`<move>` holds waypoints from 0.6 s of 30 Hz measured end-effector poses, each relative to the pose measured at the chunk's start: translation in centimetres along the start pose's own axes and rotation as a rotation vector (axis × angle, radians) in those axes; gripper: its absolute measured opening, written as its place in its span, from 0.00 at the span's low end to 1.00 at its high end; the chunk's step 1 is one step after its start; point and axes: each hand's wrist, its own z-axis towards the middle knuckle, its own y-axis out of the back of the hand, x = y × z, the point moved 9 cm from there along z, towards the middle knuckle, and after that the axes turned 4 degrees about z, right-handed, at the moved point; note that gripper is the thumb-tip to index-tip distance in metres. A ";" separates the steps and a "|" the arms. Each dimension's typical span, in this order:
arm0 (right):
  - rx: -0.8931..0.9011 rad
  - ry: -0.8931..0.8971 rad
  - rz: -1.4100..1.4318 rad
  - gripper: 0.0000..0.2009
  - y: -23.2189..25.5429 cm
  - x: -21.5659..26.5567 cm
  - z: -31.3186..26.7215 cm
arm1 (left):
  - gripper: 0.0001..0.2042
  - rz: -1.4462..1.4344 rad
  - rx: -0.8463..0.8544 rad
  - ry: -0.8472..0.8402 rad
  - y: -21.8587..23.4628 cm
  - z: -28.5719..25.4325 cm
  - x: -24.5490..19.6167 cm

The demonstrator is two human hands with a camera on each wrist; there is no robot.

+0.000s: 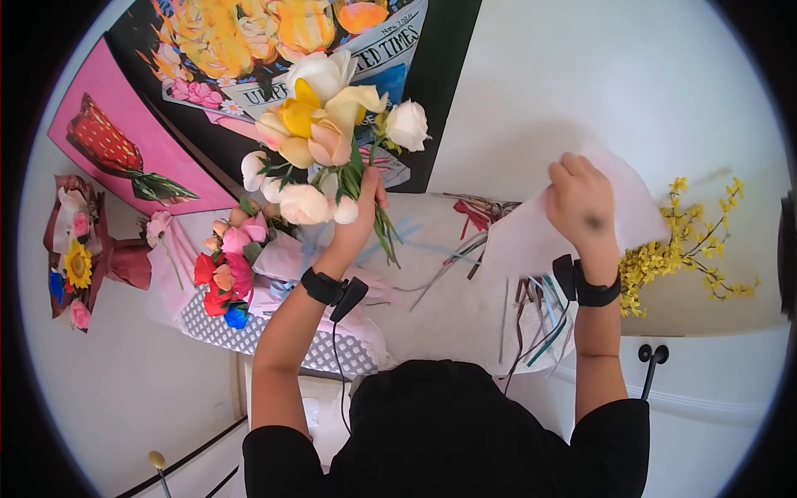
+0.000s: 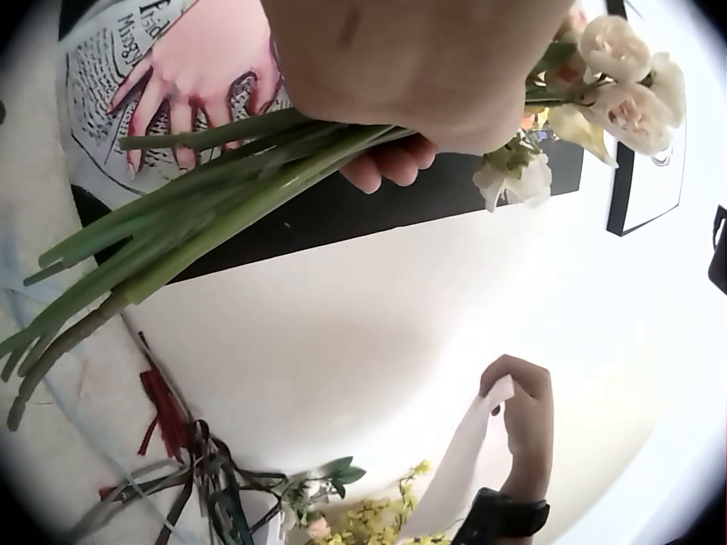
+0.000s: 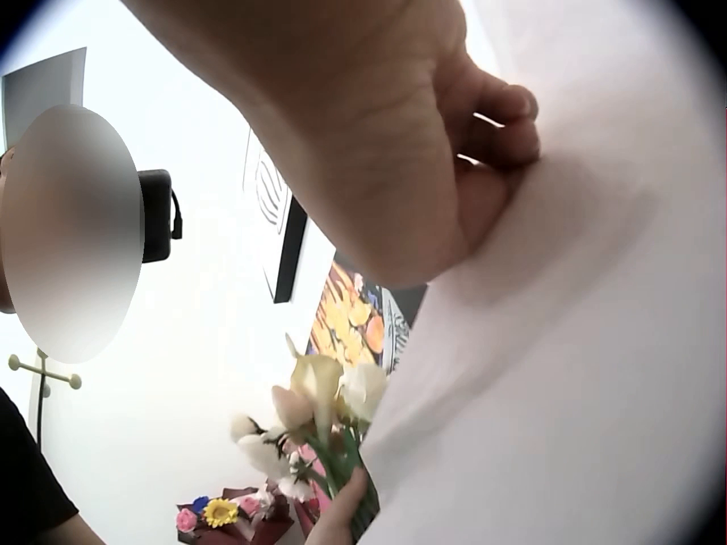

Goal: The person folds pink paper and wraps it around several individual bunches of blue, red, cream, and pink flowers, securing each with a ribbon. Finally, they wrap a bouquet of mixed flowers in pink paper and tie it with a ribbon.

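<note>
The left hand (image 1: 359, 217) grips a bunch of white, cream and yellow flowers (image 1: 328, 133) by its green stems; in the left wrist view the fingers curl round the stems (image 2: 216, 193), whose cut ends point to the lower left. The right hand (image 1: 581, 203) is raised at the right and pinches a sheet of pale pink-white paper (image 1: 519, 236) by its edge. In the right wrist view the paper (image 3: 568, 341) hangs broad and close to the camera, beneath the pinching fingers (image 3: 511, 125).
Pink and red flowers (image 1: 237, 257) lie in wrapping at the table's left. Bare stems and ribbons (image 1: 535, 311) lie on the table (image 1: 452, 332) at the right, near yellow blossom branches (image 1: 664, 266). Paintings (image 1: 124, 133) stand behind, and a sunflower bouquet (image 1: 79, 266) is at far left.
</note>
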 end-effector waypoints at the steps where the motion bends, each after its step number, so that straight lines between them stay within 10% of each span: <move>1: -0.004 -0.001 0.002 0.02 -0.5 0.4 0.3 | 0.14 0.004 0.000 -0.002 -0.1 0.1 -0.5; 9: 0.555 0.379 0.234 0.07 -18.2 12.4 -3.4 | 0.12 -0.102 -0.096 0.054 0.3 0.0 -3.4; 13: 0.545 0.386 0.482 0.09 -21.6 15.3 -5.0 | 0.11 -0.138 -0.093 0.076 0.4 -0.5 -4.0; 18: 0.259 -0.052 1.248 0.14 -17.3 10.5 -0.8 | 0.11 -0.099 -0.025 0.153 -0.4 -1.5 -2.7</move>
